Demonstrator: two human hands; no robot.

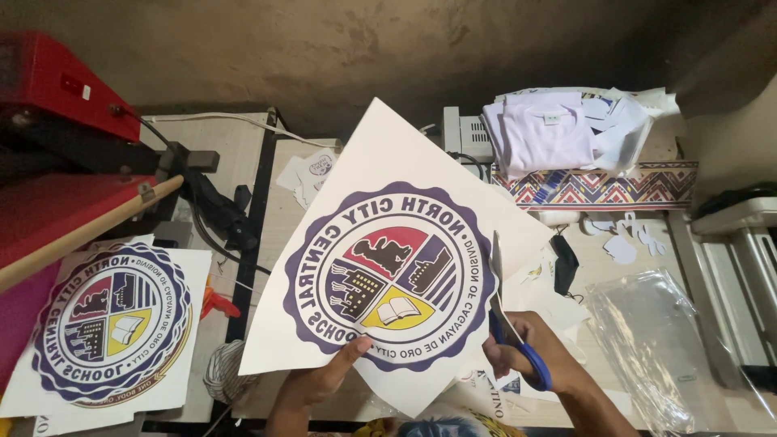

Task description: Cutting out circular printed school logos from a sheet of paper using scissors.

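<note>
I am partway through trimming: my left hand [324, 379] pinches the lower edge of the big white sheet [380, 154] with its round printed emblem [390, 277], thumb on top and fingers clamped beneath, holding it tilted up over the table [283, 218]. My right hand [538, 348] has its fingers closed through the blue handles of the scissors [514, 336], whose blades stand apart at the sheet's right edge, just beside the scalloped purple rim of the emblem. As I judge it, the cut is running along that rim, and the next snip calls for turning the sheet with my left hand so the blades follow the curve without nicking the print. The wide white margin at the top and left is not yet cut away. Room is tight: paper scraps [627, 239] and a clear plastic sleeve [664, 340] lie to the right, a second printed sheet [109, 324] lies well apart on the left beside the red heat press [57, 89], and folded white shirts [542, 129] sit at the far edge.
</note>
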